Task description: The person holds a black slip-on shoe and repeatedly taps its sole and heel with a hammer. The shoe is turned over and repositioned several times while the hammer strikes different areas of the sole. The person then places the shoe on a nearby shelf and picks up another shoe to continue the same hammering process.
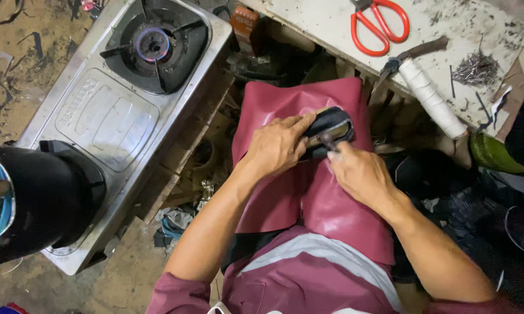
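You've got the apron sheet [331, 203] draped over yr lap, centre frame. On it, at the far end, sits the shoe [330, 131]. Yr left hand [275, 146] lies on the shoe's left side, yr right hand [361, 174] just right of it and nearer you, touching its near edge w/ a small tool [327, 141]. To yr left: the 2-burner stove [122, 110] on the floor, w/ a pot [35, 200] on its near burner; far burner [152, 43] is bare. Beyond yr knees: the workboard [448, 29]. On it, scissors [381, 23] at the far edge, nails [477, 67] to the right, a thread spool [430, 96] overhanging the near edge, a knife [413, 55] btwn scissors and spool.
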The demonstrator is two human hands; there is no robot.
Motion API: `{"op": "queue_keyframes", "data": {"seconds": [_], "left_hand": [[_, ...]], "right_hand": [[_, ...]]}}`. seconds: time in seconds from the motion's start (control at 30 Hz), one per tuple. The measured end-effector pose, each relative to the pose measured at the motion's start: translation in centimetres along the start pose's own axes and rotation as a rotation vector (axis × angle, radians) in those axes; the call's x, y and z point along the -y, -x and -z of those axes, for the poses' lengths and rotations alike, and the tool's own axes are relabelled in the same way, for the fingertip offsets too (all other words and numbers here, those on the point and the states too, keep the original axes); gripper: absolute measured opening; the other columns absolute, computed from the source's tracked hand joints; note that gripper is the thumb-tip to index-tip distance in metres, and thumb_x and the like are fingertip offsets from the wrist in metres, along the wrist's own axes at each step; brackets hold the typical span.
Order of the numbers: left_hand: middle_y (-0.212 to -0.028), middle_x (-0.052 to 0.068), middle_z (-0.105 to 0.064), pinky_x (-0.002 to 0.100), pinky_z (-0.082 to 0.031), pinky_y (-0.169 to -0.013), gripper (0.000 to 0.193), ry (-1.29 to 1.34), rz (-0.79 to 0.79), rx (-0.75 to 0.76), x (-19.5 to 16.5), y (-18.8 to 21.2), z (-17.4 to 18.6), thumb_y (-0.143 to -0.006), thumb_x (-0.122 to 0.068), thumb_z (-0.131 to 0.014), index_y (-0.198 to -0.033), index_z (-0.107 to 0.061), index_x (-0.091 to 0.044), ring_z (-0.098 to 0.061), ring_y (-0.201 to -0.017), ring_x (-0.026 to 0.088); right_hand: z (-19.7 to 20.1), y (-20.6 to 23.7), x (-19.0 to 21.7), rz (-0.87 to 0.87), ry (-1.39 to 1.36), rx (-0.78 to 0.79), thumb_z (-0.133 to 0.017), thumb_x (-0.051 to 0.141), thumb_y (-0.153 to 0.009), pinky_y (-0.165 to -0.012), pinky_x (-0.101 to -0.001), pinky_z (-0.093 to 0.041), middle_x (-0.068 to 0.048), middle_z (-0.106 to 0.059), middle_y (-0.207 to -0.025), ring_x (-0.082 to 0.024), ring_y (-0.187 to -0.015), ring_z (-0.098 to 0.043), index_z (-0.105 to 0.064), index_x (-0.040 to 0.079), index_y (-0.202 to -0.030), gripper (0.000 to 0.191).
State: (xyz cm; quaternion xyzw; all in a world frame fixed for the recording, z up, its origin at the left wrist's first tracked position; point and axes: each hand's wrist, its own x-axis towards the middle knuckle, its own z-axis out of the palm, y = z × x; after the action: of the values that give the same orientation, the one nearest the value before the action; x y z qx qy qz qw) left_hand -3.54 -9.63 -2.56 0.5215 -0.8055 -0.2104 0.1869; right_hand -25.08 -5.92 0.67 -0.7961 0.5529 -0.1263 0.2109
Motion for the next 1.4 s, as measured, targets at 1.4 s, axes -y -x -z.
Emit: {"op": "queue_keyframes", "data": {"seconds": [1.4], "left_hand": [[-0.15, 0.017, -0.057, 0.041, -0.05, -0.109, 0.039, 0.479, -0.001, -0.237, 2.0, 8.1, -0.1, -0.103, -0.02, -0.062, -0.14, -0.061, -0.009, -0.059, -0.134, 0.037]], "right_hand": [[-4.5, 2.4, 3.3, 0.115, 0.168, 0.164, -0.062, 0.016, -0.09, -0.059, -0.0502, -0.056, -0.021, -0.065, -0.097, -0.041, -0.065, -0.069, -0.053, 0.0, -0.135, 0.049]]}}
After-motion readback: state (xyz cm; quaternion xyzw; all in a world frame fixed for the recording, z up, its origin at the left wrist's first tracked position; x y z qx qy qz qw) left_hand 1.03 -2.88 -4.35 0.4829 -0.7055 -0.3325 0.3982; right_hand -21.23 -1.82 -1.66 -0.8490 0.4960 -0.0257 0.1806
